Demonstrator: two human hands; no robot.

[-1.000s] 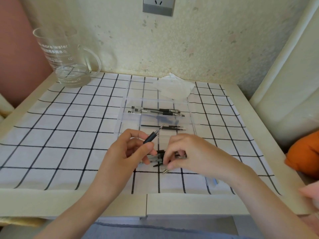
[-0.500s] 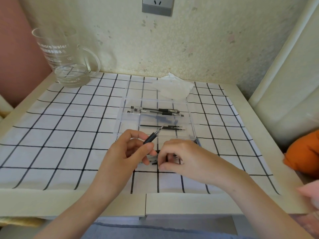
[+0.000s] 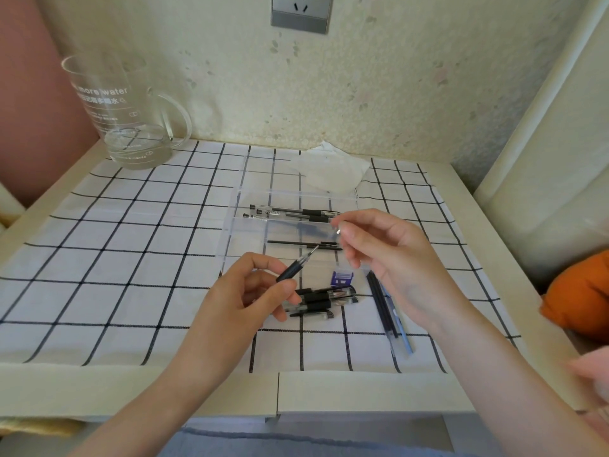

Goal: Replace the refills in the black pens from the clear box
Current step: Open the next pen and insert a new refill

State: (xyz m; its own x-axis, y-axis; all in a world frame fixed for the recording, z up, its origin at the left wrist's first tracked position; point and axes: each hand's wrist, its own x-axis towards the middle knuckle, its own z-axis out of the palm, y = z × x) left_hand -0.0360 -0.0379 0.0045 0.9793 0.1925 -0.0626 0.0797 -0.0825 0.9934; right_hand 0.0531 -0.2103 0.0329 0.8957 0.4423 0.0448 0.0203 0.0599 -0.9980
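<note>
My left hand [image 3: 244, 291] grips a black pen [image 3: 294, 269] by its grip section, its tip pointing up and to the right. My right hand [image 3: 392, 258] hovers over the near right part of the clear box [image 3: 230, 232] and pinches a small silvery part [image 3: 338, 230] between thumb and forefinger. In the box lie two black pens [image 3: 293, 213] at the back and thin black refills [image 3: 306, 244] in front of them. Several black pens [image 3: 324, 300] lie on the checked cloth under my left fingers. A clear pack of refills [image 3: 387, 311] lies to their right.
A glass jug [image 3: 131, 120] stands at the back left corner. A crumpled tissue [image 3: 331, 173] lies behind the box. An orange thing [image 3: 580, 298] sits off the table's right edge. The checked cloth [image 3: 115, 258] covers most of the table top.
My right hand has lifted off the pens on the cloth and risen over the box with the small silvery part. The pens and refill pack now show. My left hand has barely moved.
</note>
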